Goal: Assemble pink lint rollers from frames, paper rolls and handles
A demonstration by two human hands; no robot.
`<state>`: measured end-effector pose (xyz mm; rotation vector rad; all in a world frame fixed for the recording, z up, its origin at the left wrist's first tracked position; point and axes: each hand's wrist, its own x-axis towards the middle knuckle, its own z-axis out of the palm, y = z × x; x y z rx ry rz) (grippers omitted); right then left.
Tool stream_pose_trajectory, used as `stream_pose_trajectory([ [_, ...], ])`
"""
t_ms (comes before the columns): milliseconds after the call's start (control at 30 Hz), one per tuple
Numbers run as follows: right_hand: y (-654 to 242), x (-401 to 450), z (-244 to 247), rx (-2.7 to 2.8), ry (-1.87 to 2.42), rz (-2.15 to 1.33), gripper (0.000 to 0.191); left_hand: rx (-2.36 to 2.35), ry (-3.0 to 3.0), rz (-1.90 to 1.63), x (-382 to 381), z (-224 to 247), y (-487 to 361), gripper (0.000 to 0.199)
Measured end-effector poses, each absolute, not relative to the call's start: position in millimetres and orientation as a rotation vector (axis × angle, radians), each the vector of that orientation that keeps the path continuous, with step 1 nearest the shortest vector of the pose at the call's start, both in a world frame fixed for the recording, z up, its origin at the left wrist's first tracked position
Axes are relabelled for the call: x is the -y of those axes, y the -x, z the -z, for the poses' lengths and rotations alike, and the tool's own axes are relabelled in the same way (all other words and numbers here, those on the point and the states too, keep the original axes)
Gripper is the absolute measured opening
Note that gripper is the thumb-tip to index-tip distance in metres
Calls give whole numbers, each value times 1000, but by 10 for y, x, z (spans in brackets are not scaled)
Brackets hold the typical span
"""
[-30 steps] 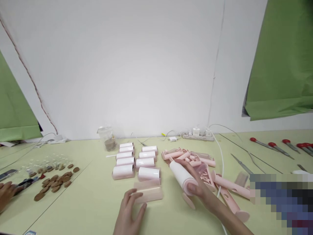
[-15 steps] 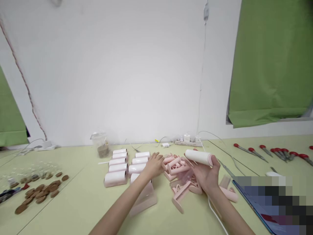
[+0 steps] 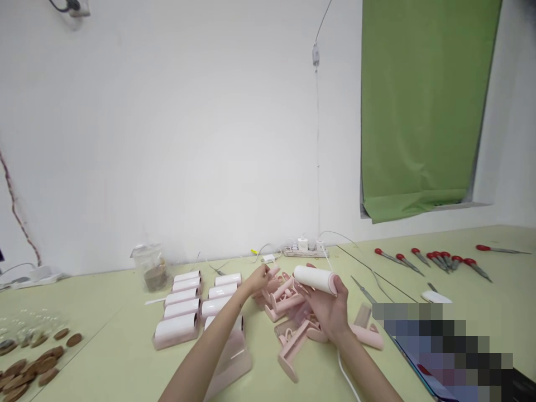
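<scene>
My right hand (image 3: 330,307) is wrapped under a white lint roller (image 3: 314,278) with a pink end, the thumb over that end. At the back left of a heap of pink plastic lint-roller handles (image 3: 288,304), my left hand (image 3: 256,280) has its fingers closed on a small pink handle piece (image 3: 273,272). How far that piece runs into the heap is hidden. Left of my forearm stand two rows of white lint roller refills (image 3: 182,309). A clear plastic cover (image 3: 230,365) lies partly under my left forearm.
Several red-handled tools (image 3: 444,259) lie at the right. A power strip (image 3: 305,253) with white plugs sits by the wall. Nearer are a partly pixelated blue-edged device (image 3: 414,363) and a white cable (image 3: 347,374). Brown discs (image 3: 31,368) and a plastic bag (image 3: 153,271) are leftward.
The view has turned to the right. My left hand has gone from spread fingers over the heap's edge to a pinch on a pink piece. My right hand still holds the lint roller.
</scene>
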<state>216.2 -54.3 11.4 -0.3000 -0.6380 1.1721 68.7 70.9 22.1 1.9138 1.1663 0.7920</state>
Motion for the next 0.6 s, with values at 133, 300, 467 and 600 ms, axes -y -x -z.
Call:
stream_pose_trajectory([
  [133,-2138,580,-101,906,426,-1052,51,-997,-1628,-1206,-458,-457,-560,30],
  [300,-1975,559,-249,1301,613,-893,65,-743,-1332,-1356,50,-611,-353,49],
  [467,-1706,596,-347,1484,495,-906,71,-414,-785,-1140,568,-447,-318,51],
  [600,-1613,687,-226,1563,489,-968,72,-299,-769,-1058,782,-340,-362,52],
])
